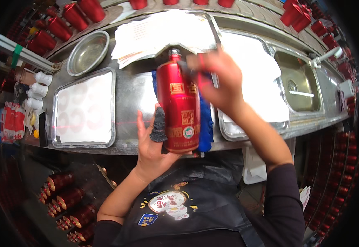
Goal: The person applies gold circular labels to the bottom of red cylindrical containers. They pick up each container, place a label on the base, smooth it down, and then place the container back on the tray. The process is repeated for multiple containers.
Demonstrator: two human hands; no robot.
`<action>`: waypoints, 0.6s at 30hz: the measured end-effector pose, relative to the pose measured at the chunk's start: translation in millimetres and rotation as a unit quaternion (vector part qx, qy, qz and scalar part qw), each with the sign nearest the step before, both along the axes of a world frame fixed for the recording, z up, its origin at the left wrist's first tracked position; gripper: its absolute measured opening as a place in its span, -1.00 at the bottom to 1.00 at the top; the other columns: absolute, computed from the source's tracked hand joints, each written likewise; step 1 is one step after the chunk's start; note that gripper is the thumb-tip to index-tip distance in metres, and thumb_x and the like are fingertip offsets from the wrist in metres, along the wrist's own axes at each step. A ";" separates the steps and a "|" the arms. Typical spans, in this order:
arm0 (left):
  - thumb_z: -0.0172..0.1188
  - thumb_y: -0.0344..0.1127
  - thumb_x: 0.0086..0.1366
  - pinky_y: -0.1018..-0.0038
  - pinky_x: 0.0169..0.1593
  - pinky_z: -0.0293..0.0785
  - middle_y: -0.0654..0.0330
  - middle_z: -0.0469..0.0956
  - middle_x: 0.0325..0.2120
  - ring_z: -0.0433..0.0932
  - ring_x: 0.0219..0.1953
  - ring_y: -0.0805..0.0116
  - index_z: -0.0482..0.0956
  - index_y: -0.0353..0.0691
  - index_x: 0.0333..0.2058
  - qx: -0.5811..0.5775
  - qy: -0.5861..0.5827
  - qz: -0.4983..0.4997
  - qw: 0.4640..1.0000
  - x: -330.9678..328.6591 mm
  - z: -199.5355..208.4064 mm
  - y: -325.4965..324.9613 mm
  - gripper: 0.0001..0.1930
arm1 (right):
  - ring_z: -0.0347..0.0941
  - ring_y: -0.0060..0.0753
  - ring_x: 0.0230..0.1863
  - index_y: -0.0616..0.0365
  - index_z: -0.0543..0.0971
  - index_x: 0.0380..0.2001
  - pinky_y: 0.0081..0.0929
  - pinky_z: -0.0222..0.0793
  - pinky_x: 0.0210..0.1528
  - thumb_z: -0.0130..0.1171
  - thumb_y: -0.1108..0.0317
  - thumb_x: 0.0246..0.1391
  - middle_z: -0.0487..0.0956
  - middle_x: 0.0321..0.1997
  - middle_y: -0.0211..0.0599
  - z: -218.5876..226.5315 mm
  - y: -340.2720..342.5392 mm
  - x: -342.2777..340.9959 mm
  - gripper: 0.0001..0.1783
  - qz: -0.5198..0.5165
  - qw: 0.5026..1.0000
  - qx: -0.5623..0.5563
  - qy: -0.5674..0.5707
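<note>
A shiny red bottle (pixel 178 109) with gold markings and a dark neck stands tilted in front of me, over the counter's front edge. My left hand (pixel 151 154) supports it at its lower left side and base, and a black wrap covers one of its fingers. By the bottle's upper right side is my right hand (pixel 218 78), smeared by motion, with something dark at its fingertips next to the bottle's shoulder. A red patch shows beside those fingers, too blurred to name. Behind the bottle lies a blue cloth (pixel 205 127), partly hidden.
White sheets cover a metal tray (pixel 112 123) on the left, and more paper (pixel 163 35) is stacked behind. A metal bowl (pixel 88 53) stands at the back left, a sink (pixel 299 82) at the right. Red bottles (pixel 75 16) line the conveyor; others (pixel 66 197) stand below left.
</note>
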State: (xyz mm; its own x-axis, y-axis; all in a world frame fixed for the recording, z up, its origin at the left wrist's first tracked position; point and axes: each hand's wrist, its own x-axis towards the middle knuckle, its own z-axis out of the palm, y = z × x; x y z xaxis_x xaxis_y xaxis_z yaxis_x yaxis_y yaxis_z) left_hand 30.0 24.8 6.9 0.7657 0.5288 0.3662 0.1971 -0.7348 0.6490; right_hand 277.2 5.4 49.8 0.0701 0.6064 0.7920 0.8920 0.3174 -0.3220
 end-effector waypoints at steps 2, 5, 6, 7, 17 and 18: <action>0.56 -0.08 0.02 -0.30 0.43 -0.36 -0.08 0.50 0.18 0.30 0.38 -0.12 0.22 -0.36 0.36 -0.043 -0.001 -0.011 0.999 -1.0 -6.5 1.9 0.01 | 0.43 -0.19 -0.48 0.09 0.65 -0.30 -0.32 0.37 -0.43 0.32 0.52 -0.19 0.50 -0.42 -0.26 -0.3 -45.2 -39.7 -0.72 0.113 0.992 0.054 -0.001; 0.54 0.00 0.02 -0.30 0.42 -0.46 -0.11 0.33 0.32 0.23 0.41 -0.09 0.22 -0.27 0.37 -0.019 0.009 -0.001 1.000 -1.0 -12.3 9.0 0.02 | 0.51 -0.32 -0.44 0.19 0.65 -0.26 -0.44 0.44 -0.40 0.36 0.51 -0.11 0.56 -0.42 -0.26 -5.9 -71.3 -53.5 -0.75 0.194 0.971 -0.041 0.136; 0.55 0.02 0.01 -0.29 0.42 -0.46 -0.11 0.29 0.34 0.21 0.42 -0.09 0.22 -0.26 0.37 -0.008 0.008 -0.016 1.000 -1.2 -11.6 10.2 0.03 | 0.53 -0.40 -0.42 0.22 0.64 -0.28 -0.49 0.45 -0.39 0.36 0.51 -0.05 0.57 -0.44 -0.29 -6.9 -68.8 -49.8 -0.79 0.159 0.965 -0.049 0.204; 0.55 0.10 -0.04 -0.29 0.41 -0.43 -0.12 0.25 0.37 0.12 0.45 -0.16 0.22 -0.21 0.39 0.008 0.022 -0.024 0.999 -1.9 -9.8 15.4 0.08 | 0.52 -0.53 -0.41 0.24 0.62 -0.31 -0.56 0.44 -0.34 0.36 0.49 0.03 0.58 -0.43 -0.33 -5.9 -53.9 -41.2 -0.86 0.096 0.918 -0.122 0.365; -0.17 0.04 0.57 -0.09 0.45 -0.57 0.05 0.49 0.21 0.04 0.49 -0.06 0.45 -0.21 0.20 -0.219 -0.063 -0.041 0.973 15.9 -20.4 55.7 -0.50 | 0.54 -0.40 -0.37 0.17 0.64 -0.25 -0.55 0.45 -0.27 0.43 0.54 -0.05 0.59 -0.38 -0.29 -24.8 -98.2 -56.4 -0.75 0.156 0.967 -0.117 0.166; -0.16 0.03 0.57 -0.09 0.44 -0.61 0.06 0.52 0.16 0.02 0.50 -0.05 0.47 -0.21 0.16 -0.240 -0.065 -0.040 0.968 18.3 -22.6 56.9 -0.52 | 0.52 -0.51 -0.38 0.20 0.61 -0.28 -0.63 0.42 -0.28 0.42 0.48 0.02 0.59 -0.40 -0.35 -32.4 -106.4 -59.2 -0.81 0.091 0.967 -0.135 0.197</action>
